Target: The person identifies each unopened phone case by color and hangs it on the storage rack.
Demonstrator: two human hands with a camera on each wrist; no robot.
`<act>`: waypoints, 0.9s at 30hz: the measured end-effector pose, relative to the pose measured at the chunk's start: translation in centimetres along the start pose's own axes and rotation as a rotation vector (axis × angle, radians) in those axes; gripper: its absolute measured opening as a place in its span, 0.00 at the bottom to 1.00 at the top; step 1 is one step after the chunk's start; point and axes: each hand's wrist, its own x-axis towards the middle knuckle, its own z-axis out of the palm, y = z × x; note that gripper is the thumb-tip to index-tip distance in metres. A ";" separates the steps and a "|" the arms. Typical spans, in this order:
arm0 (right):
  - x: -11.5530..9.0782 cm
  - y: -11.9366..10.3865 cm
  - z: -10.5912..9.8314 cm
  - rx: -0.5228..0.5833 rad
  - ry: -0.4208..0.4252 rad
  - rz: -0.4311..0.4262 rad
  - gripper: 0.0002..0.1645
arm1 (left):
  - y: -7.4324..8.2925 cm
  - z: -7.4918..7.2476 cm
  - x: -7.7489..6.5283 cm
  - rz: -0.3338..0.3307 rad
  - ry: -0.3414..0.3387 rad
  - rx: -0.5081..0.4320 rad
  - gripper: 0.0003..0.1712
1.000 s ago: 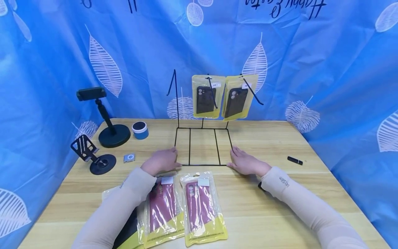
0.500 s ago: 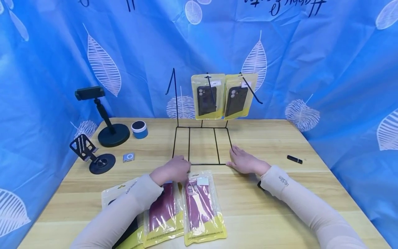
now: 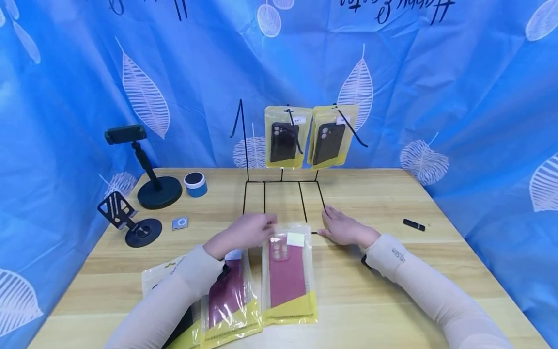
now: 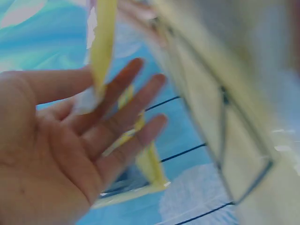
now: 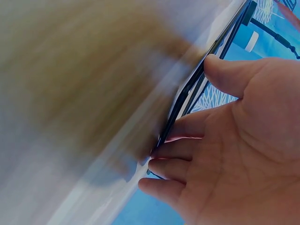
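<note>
Along the left side of the tabletop [image 3: 370,310], a tall black stand [image 3: 159,193] and a lower folding stand [image 3: 144,232] sit close to the edge, with a blue jar [image 3: 196,188] and a silver player [image 3: 179,223] near them; a wide leftward swing might knock one over. Nearer the person, the left sleeve [image 3: 174,295] crosses over a dark packet [image 3: 152,277] and a pink packet [image 3: 228,295]; whether it touches them I cannot tell, but dragging cloth could pull them askew. Next comes the left hand [image 3: 246,230], pinching the held packet [image 3: 287,276] by its top rim between thumb and fingers, at the near side of the wire rack [image 3: 283,182]. So thin a hold may let the bag twist or slip, and it could snag the front bar or bump the hanging packets [image 3: 283,140]. The rack looks light and likely to shift if pushed unsteadied; the right hand [image 3: 342,227] rests at its near right corner, thumb and fingers spread along the wire. Farther right, past a black stick [image 3: 414,224], wood runs to the slanting edge, giving the most room for moving.
</note>
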 end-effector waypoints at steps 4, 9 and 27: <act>-0.1 0.0 0.2 -0.004 0.013 -0.016 0.42 | 1.6 -2.3 0.0 0.043 0.167 -0.228 0.06; 0.0 0.0 0.2 -0.018 0.052 -0.046 0.36 | 3.4 -4.4 0.2 0.060 0.334 -0.417 0.05; 0.0 0.0 0.2 0.024 0.056 -0.065 0.41 | 6.9 -8.8 3.0 0.120 0.716 -0.533 0.07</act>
